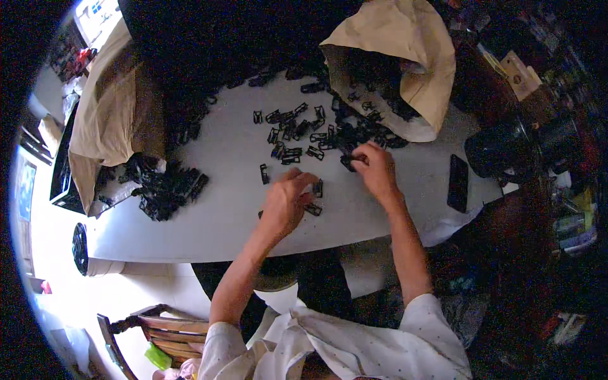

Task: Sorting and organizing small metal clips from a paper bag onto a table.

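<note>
Slatted wooden chair, black phone-like slab

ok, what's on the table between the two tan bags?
Small black pieces, loosely scattered on the pale tabletop between left bag and right bag; shown in the head view.

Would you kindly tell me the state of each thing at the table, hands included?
Right paper bag: open, mouth toward the person
Left paper bag: open, black parts heaped at its mouth
Scattered black parts: loose
Black phone: flat, dark
Left hand: fingers bent, grip unclear
Right hand: fingers at dark parts, grip unclear
</note>
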A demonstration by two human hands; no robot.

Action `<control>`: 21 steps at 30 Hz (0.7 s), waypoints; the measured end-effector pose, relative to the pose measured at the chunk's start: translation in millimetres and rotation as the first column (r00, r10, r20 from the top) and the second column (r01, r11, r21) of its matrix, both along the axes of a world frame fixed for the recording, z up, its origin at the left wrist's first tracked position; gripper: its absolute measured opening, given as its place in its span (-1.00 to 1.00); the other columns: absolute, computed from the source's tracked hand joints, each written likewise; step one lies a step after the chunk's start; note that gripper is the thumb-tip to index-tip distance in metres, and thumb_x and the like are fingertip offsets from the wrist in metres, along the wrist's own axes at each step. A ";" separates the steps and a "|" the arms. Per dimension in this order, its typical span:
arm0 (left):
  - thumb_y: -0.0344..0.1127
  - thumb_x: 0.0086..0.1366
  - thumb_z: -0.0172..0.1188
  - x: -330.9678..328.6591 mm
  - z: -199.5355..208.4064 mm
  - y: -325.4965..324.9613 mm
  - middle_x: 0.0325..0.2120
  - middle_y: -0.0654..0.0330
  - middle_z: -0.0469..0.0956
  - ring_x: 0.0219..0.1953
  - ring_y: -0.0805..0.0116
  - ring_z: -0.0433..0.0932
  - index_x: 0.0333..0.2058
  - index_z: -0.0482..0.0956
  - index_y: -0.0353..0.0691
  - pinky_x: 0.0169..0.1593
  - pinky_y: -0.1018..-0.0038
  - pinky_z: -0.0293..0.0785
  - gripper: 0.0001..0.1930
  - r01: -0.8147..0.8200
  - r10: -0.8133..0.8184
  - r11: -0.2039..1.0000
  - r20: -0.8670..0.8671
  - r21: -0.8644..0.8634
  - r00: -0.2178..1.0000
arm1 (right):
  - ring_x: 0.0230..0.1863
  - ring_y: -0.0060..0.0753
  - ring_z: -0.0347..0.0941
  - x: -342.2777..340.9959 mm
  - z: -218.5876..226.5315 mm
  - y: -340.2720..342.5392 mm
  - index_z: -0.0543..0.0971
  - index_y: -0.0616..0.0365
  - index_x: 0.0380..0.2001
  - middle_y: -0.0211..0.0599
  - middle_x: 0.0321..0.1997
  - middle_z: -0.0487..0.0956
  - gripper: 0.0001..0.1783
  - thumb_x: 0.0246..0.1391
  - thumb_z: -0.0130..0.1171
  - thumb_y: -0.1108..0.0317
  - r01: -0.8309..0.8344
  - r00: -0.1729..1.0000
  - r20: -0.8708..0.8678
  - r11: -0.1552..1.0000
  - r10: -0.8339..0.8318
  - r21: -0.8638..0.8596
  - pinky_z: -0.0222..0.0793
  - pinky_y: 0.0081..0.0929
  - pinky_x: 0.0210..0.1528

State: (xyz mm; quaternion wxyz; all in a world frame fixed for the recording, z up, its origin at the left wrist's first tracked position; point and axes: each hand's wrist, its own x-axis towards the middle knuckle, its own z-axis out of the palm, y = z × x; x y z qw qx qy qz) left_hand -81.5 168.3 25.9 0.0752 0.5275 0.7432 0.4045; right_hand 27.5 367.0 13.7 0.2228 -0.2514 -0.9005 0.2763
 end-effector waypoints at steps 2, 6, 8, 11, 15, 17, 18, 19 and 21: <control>-0.50 0.01 0.18 2.9 1.6 18.1 -0.42 0.03 0.44 -0.43 0.10 0.48 -0.22 0.45 -0.24 -0.34 0.36 0.42 -0.71 0.003 -0.004 1.000 0.151 0.011 0.989 | -0.43 -0.44 0.43 3.7 -8.4 7.1 0.47 0.25 -0.40 -0.32 -0.48 0.45 -0.77 -0.24 0.18 0.62 -0.018 0.996 -0.090 1.000 0.019 0.010 0.31 -0.54 -0.38; -0.46 0.13 0.12 7.2 -23.2 66.0 -0.41 0.09 0.47 -0.48 0.35 0.50 -0.11 0.39 -0.29 -0.47 0.45 0.43 -0.69 -0.154 -0.114 0.967 0.889 0.201 0.444 | -0.44 -0.60 0.37 1.1 -13.8 1.5 0.45 0.30 -0.34 -0.43 -0.45 0.47 -0.76 -0.20 0.10 0.66 -0.131 0.951 -0.295 0.984 0.091 -0.119 0.30 -0.61 -0.38; -0.45 0.16 0.09 5.9 -12.5 78.7 -0.38 0.09 0.47 -0.46 0.39 0.50 -0.10 0.38 -0.31 -0.47 0.46 0.45 -0.69 -0.128 -0.132 0.972 0.905 0.199 0.405 | -0.43 -0.62 0.36 2.2 -8.5 -0.8 0.46 0.28 -0.35 -0.45 -0.44 0.47 -0.78 -0.18 0.07 0.66 -0.134 0.950 -0.307 0.966 0.061 -0.222 0.30 -0.63 -0.38; -0.43 0.20 0.05 5.9 -11.2 84.6 -0.38 0.10 0.49 -0.46 0.43 0.50 -0.10 0.39 -0.35 -0.48 0.48 0.48 -0.72 -0.060 -0.204 0.965 0.873 0.257 0.443 | -0.43 -0.65 0.36 3.2 -0.7 -1.0 0.46 0.28 -0.37 -0.45 -0.43 0.47 -0.81 -0.16 0.02 0.63 -0.173 0.938 -0.347 0.890 0.018 -0.422 0.30 -0.65 -0.39; -0.43 0.22 0.02 -0.9 1.8 80.6 -0.48 0.13 0.52 -0.53 0.39 0.53 -0.16 0.43 -0.38 -0.47 0.47 0.51 -0.77 0.056 -0.157 0.987 0.830 0.151 0.536 | -0.45 -0.69 0.36 4.3 1.6 -4.3 0.47 0.30 -0.33 -0.42 -0.45 0.47 -0.80 -0.11 -0.02 0.54 -0.314 0.850 -0.526 0.771 -0.032 -0.553 0.31 -0.67 -0.51; -0.44 0.21 0.03 -10.0 -3.8 79.1 -0.50 0.13 0.52 -0.55 0.38 0.53 -0.17 0.44 -0.38 -0.46 0.47 0.51 -0.78 -0.024 -0.148 0.984 0.888 0.175 0.435 | -0.46 -0.68 0.37 9.9 15.2 -8.8 0.47 0.31 -0.28 -0.41 -0.44 0.47 -0.76 -0.10 -0.03 0.53 -0.439 0.791 -0.603 0.591 -0.104 -0.677 0.32 -0.67 -0.55; -0.45 0.20 0.04 -13.6 -7.7 77.7 -0.52 0.13 0.53 -0.56 0.37 0.54 -0.18 0.45 -0.38 -0.45 0.46 0.52 -0.78 -0.102 -0.150 0.976 0.934 0.193 0.324 | -0.46 -0.68 0.37 13.8 19.3 -9.6 0.46 0.32 -0.24 -0.41 -0.43 0.48 -0.72 -0.08 -0.04 0.51 -0.553 0.735 -0.649 0.380 -0.197 -0.741 0.32 -0.67 -0.59; -0.45 0.20 0.04 -16.0 -9.9 75.5 -0.52 0.13 0.53 -0.56 0.37 0.54 -0.18 0.45 -0.38 -0.45 0.46 0.52 -0.78 -0.103 -0.147 0.976 0.933 0.190 0.327 | -0.46 -0.68 0.37 18.3 18.3 -7.9 0.46 0.32 -0.24 -0.41 -0.43 0.48 -0.72 -0.08 -0.04 0.51 -0.555 0.733 -0.651 0.378 -0.198 -0.741 0.32 -0.67 -0.59; -0.46 0.19 0.05 -19.6 -13.7 69.8 -0.47 0.11 0.54 -0.51 0.35 0.56 -0.16 0.44 -0.38 -0.41 0.46 0.53 -0.77 -0.174 -0.124 0.963 0.909 0.207 0.398 | -0.49 -0.65 0.35 29.0 13.5 0.1 0.45 0.29 -0.15 -0.43 -0.46 0.45 -0.67 -0.08 -0.03 0.52 -0.366 0.794 -0.575 0.602 -0.196 -0.710 0.34 -0.67 -0.61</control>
